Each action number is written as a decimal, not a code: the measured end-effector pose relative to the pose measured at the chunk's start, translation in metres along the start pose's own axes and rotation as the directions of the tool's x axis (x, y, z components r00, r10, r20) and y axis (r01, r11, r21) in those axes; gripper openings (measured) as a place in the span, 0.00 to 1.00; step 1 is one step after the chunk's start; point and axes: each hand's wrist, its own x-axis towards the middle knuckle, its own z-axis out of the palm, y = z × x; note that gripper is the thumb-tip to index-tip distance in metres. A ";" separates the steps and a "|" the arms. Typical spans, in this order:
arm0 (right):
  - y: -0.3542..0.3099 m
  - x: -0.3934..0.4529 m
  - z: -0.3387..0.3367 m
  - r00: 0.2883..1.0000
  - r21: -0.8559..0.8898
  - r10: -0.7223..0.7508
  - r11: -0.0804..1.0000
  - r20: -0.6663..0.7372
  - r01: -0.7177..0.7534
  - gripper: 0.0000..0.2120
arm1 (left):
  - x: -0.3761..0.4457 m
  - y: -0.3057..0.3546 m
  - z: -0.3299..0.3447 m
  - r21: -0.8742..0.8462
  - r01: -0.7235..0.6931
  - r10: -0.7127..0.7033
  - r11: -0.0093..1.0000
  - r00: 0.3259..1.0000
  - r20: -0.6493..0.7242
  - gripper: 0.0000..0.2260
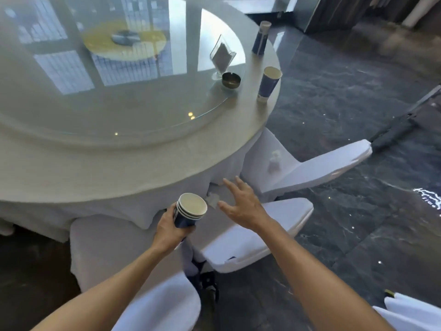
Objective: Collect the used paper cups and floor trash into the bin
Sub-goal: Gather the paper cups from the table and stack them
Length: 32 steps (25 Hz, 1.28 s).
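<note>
**Cup stack in left hand, two cups on table**

Left hand grips a nested stack of blue paper cups, long axis tilted, mouths up and rightward. Right hand empty, fingers spread. Two upright blue paper cups stand near the round white-clothed table's edge. Dark marble floor.

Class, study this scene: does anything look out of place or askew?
Yes. Crumpled white paper lies on a chair seat by the table, and two used cups stand near the table's edge.
</note>
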 end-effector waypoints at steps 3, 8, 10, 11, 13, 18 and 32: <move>0.020 0.040 -0.005 0.998 -0.108 -0.009 0.994 0.067 0.017 0.38 | 0.013 0.019 0.007 -0.007 0.067 -0.067 0.998 0.997 -0.041 0.36; 0.053 0.138 0.029 0.960 -0.256 -0.031 0.961 0.277 0.105 0.40 | 0.047 0.017 0.024 -0.028 0.187 -0.189 0.982 0.977 -0.095 0.38; 0.064 0.171 0.055 0.936 -0.295 -0.015 0.947 0.352 0.126 0.40 | 0.058 0.001 0.030 -0.052 0.239 -0.243 0.970 0.966 -0.089 0.39; 0.072 0.189 0.070 0.919 -0.312 -0.009 0.939 0.395 0.143 0.41 | 0.065 -0.008 0.035 -0.060 0.260 -0.264 0.964 0.961 -0.086 0.39; 0.088 0.222 0.104 0.866 -0.325 0.018 0.930 0.500 0.169 0.42 | 0.077 -0.021 0.045 -0.059 0.305 -0.309 0.951 0.946 -0.100 0.40; 0.125 0.278 0.174 0.781 -0.414 0.014 0.854 0.624 0.315 0.40 | 0.113 -0.045 0.072 -0.100 0.330 -0.342 0.939 0.927 -0.154 0.43; 0.185 0.254 0.084 0.927 -0.054 0.020 0.999 0.376 0.001 0.08 | 0.112 0.018 0.134 -0.025 0.337 -0.338 0.941 0.938 -0.079 0.38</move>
